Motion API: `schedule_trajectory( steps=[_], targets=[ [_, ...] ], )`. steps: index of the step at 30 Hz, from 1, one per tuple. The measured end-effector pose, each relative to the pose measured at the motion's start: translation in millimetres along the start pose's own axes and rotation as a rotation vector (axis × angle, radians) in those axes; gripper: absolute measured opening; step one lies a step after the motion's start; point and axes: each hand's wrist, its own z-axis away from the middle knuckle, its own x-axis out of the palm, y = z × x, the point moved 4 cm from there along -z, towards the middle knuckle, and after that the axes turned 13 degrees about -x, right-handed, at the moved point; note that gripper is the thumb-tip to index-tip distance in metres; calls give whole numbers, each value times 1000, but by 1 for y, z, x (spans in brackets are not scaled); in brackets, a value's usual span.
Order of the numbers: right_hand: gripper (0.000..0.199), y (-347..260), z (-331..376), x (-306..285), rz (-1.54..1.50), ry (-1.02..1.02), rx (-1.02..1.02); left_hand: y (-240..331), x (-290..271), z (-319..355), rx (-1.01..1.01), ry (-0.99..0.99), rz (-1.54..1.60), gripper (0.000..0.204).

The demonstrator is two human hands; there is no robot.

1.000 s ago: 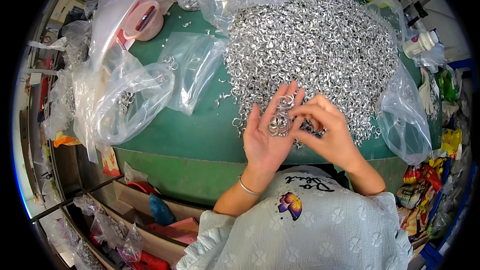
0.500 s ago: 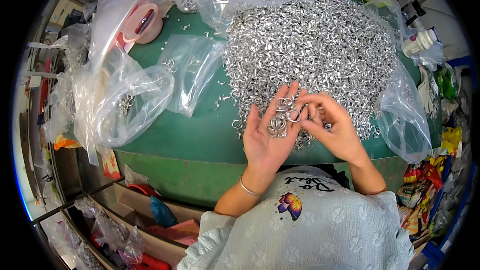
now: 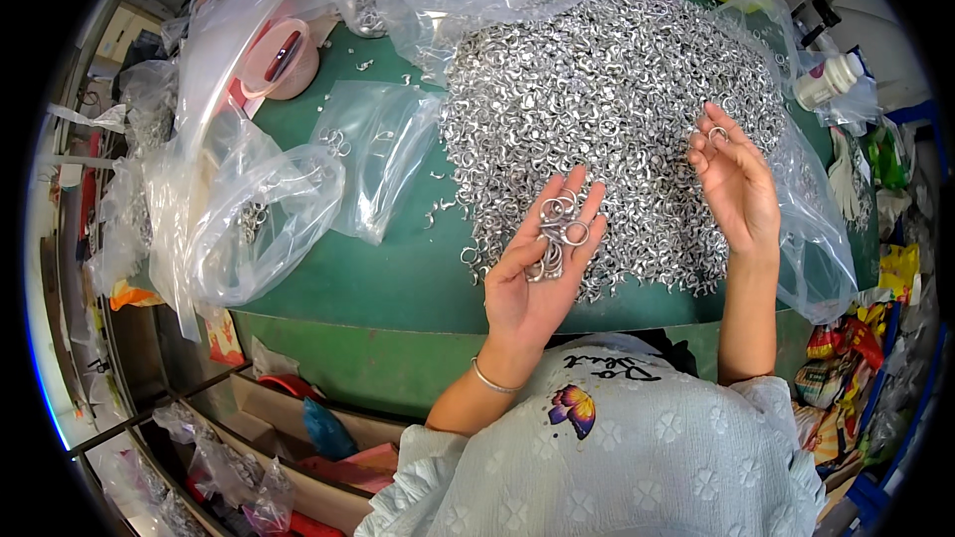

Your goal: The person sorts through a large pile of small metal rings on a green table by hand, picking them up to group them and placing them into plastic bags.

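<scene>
Head view: silvery ring pile (image 3: 597, 89) spread over green table (image 3: 398, 283). Left hand (image 3: 523, 290) palm up at the pile's near side, fingers loosely spread, thumb bent in; several loose rings (image 3: 550, 247) lie across palm and fingers, unclenched. Right hand (image 3: 741, 191) well apart, over the pile's right side, fingers half curled; a ring shows by the fingertips, cannot tell whether gripped. Judgement: best keep left palm level, slightly cupped, against spills; right pinch light.
</scene>
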Motion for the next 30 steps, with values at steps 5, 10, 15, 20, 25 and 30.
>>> schedule_trajectory(
  steps=[5,10,15,20,25,30],
  targets=[
    [23,3,20,28,232,-166,91,0,0,-2,17,45,5,53],
    [16,10,48,57,699,-532,50,-2,2,-2,6,46,143,55],
    [16,17,67,90,996,-807,-209,-4,6,-2,-13,54,67,60],
    [18,30,73,97,1226,-948,-365,-5,7,-3,-12,43,-12,59],
    [17,33,72,96,1297,-1018,-542,-4,2,-2,1,72,-97,56],
    [13,35,69,88,1121,-855,-506,-5,-1,-2,-33,73,-51,52]
  ],
)
